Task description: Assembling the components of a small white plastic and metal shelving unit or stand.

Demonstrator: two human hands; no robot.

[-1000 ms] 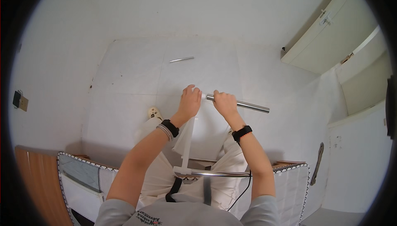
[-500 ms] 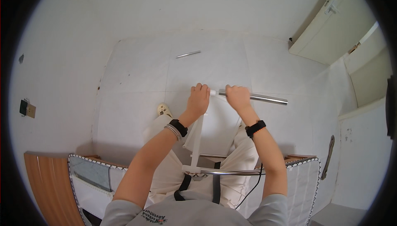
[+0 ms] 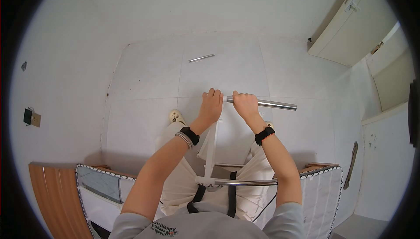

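Note:
My right hand [image 3: 246, 106] is wrapped round a shiny metal tube [image 3: 279, 105], which sticks out to the right. The tube's left end meets a small white plastic fitting [image 3: 225, 98] beside my left hand. My left hand [image 3: 211, 106] is closed round that fitting at the top of a white frame [image 3: 210, 145]; my fingers hide most of it. This frame stands between my legs, and a second shiny tube [image 3: 249, 182] crosses my lap from its near end. Behind the frame is a white panel [image 3: 232, 136].
A short metal tube [image 3: 201, 58] lies on the pale tiled floor ahead. Beneath me is a seat or bed with a patterned edge [image 3: 321, 195], and a wooden board [image 3: 54, 195] stands left. A door [image 3: 352, 24] is at the far right; a wall socket [image 3: 33, 117] is left.
My right hand and its tube have moved left, toward my left hand, narrowing the gap at the white fitting. My left hand keeps its grip nearly in place. The whole view has shifted slightly.

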